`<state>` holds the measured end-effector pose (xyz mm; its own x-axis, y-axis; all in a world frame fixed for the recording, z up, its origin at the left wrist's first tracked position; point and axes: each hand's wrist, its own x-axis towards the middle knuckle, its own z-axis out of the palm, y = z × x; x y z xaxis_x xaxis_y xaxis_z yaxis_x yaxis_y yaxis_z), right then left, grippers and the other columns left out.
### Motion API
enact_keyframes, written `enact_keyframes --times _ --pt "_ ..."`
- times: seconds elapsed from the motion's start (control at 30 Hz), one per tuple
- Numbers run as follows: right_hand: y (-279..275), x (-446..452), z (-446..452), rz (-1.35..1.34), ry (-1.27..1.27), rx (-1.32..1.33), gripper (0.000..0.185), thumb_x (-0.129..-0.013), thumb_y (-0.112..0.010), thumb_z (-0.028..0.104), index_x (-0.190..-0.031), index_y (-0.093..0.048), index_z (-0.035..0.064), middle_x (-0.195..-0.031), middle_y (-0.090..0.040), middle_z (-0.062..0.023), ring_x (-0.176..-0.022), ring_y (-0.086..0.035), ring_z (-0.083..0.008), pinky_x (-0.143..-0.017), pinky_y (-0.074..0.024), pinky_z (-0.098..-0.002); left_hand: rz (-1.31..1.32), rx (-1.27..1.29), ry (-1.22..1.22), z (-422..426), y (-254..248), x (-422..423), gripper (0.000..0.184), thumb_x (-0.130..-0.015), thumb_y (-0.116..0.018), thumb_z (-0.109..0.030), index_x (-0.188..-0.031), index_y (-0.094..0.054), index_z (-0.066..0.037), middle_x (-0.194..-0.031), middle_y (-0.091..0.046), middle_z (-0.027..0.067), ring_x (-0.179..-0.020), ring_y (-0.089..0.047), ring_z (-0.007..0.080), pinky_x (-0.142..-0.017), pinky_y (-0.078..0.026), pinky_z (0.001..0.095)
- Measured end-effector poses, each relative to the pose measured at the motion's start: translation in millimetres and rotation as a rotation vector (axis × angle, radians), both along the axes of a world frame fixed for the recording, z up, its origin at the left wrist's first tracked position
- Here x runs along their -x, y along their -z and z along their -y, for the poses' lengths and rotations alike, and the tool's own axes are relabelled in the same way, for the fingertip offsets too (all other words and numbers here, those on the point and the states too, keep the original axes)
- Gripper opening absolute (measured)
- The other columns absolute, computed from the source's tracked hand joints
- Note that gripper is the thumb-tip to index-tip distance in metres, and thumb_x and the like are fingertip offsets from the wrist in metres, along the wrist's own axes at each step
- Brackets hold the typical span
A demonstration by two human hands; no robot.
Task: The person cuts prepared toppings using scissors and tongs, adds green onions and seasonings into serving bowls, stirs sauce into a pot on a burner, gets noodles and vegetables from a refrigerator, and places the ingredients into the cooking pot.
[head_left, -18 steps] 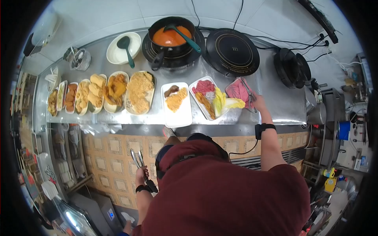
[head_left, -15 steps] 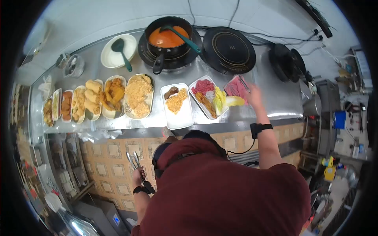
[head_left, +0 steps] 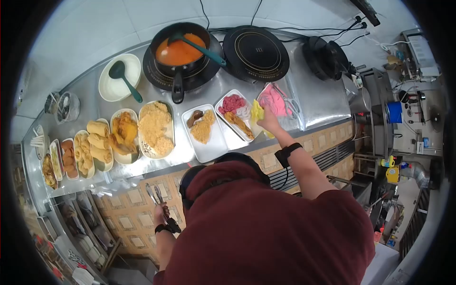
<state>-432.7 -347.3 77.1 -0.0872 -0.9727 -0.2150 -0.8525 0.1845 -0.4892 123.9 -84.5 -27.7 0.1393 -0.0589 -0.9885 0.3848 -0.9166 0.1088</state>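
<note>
I saw right hand (head_left: 270, 122) closed on lettuce (head_left: 257, 111), bright yellow, crumpled, partly hidden, between white tray (head_left: 229, 124) and scissors (head_left: 287, 99) at worktop (head_left: 327, 105). My left hand (head_left: 161, 212) held metal tongs (head_left: 152, 194).

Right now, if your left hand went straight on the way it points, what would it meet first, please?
Most likely the near edge of the counter, reached by the tongs in the left hand; their height is hard to judge, so they might pass beneath.
</note>
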Motion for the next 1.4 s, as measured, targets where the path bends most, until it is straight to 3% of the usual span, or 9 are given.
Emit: enact_keyframes --times 0.07,0.2,0.4,0.53,0.63,0.67,0.87,1.0,1.4 --pt "2 12 1 0.071 -0.025 0.082 0.063 -0.062 -0.063 0.01 -0.12 -0.039 0.0027 -0.103 -0.055 -0.0182 -0.091 -0.057 -0.0336 -0.078 -0.0457 -0.0374 -0.039 0.01 -0.03 1 1 9 0.021 -0.075 -0.056 -0.016 -0.063 -0.04 -0.012 -0.05 -0.038 -0.0007 -0.039 -0.036 0.0112 -0.035 -0.031 0.0229" --pt "-31 40 17 0.944 0.338 -0.429 0.06 -0.067 -0.053 -0.001 -0.124 -0.037 0.0025 -0.108 -0.054 -0.0123 -0.098 -0.055 -0.0244 -0.084 -0.0445 -0.0332 -0.048 0.002 -0.002 1 -7 26 0.021 -0.075 -0.056 -0.018 -0.062 -0.04 -0.012 -0.05 -0.038 -0.0004 -0.04 -0.037 0.0125 -0.036 -0.032 0.0241" --pt "-156 -38 98 1.339 0.086 -0.296 0.052 -0.069 -0.045 -0.004 -0.12 -0.041 0.0028 -0.108 -0.054 -0.0118 -0.095 -0.056 -0.0233 -0.082 -0.0472 -0.0344 0.014 0.029 -0.119 -22 -12 28 0.02 -0.075 -0.055 -0.02 -0.064 -0.04 -0.013 -0.051 -0.04 0.0003 -0.041 -0.038 0.0126 -0.037 -0.031 0.025" --pt "-205 -127 182 1.096 -0.26 -0.162 0.046 -0.07 -0.046 -0.002 -0.116 -0.042 0.0002 -0.103 -0.055 -0.0101 -0.093 -0.056 -0.0189 -0.083 -0.0452 -0.0321 -0.038 0.042 -0.156 -23 -23 38 0.02 -0.076 -0.055 -0.018 -0.064 -0.04 -0.013 -0.051 -0.04 -0.0013 -0.041 -0.038 0.0106 -0.036 -0.031 0.0231" --pt "-182 -186 245 0.971 -0.43 -0.155 0.041 -0.072 -0.047 -0.001 -0.113 -0.043 -0.0025 -0.098 -0.056 -0.01 -0.089 -0.056 -0.0181 -0.078 -0.0464 -0.0314 -0.014 0.097 -0.262 -28 -11 44 0.019 -0.076 -0.055 -0.016 -0.064 -0.04 -0.013 -0.051 -0.04 -0.0016 -0.04 -0.038 0.0103 -0.035 -0.031 0.022" --pt "-127 -196 295 0.747 -0.453 -0.045 0.044 -0.071 -0.053 0.007 -0.113 -0.043 -0.003 -0.098 -0.056 -0.014 -0.09 -0.057 -0.0218 -0.076 -0.0467 -0.0327 -0.015 0.108 -0.299 -30 -13 47 0.019 -0.077 -0.054 -0.015 -0.064 -0.04 -0.013 -0.051 -0.04 -0.0016 -0.04 -0.038 0.0101 -0.035 -0.031 0.0217" --pt "-131 -250 314 -0.301 -0.525 0.077 0.052 -0.062 -0.065 0.023 -0.104 -0.05 -0.0045 -0.092 -0.058 -0.023 -0.09 -0.057 -0.032 -0.075 -0.0469 -0.0361 -0.027 0.144 -0.437 -62 -13 65 0.021 -0.078 -0.053 -0.015 -0.061 -0.04 -0.012 -0.05 -0.039 -0.0012 -0.04 -0.038 0.0106 -0.036 -0.031 0.0221" --pt "-123 -257 325 -0.323 -0.58 0.062 0.032 -0.06 -0.064 0.022 -0.081 -0.062 -0.0033 -0.084 -0.06 -0.0217 -0.085 -0.059 -0.0321 -0.074 -0.0476 -0.038 -0.022 0.086 -0.511 -96 -6 82 0.021 -0.078 -0.051 -0.014 -0.061 -0.039 -0.012 -0.05 -0.039 -0.0003 -0.04 -0.038 0.0118 -0.037 -0.032 0.0234" --pt "-104 -245 316 -0.197 -0.606 0.326 0.036 -0.068 -0.053 0.007 -0.103 -0.055 0.0004 -0.088 -0.06 -0.0217 -0.088 -0.058 -0.0347 -0.075 -0.0467 -0.0426 -0.034 0.117 -0.521 -102 -3 85 0.019 -0.076 -0.053 -0.014 -0.063 -0.04 -0.011 -0.051 -0.04 0.0007 -0.039 -0.038 0.0122 -0.037 -0.032 0.0241"
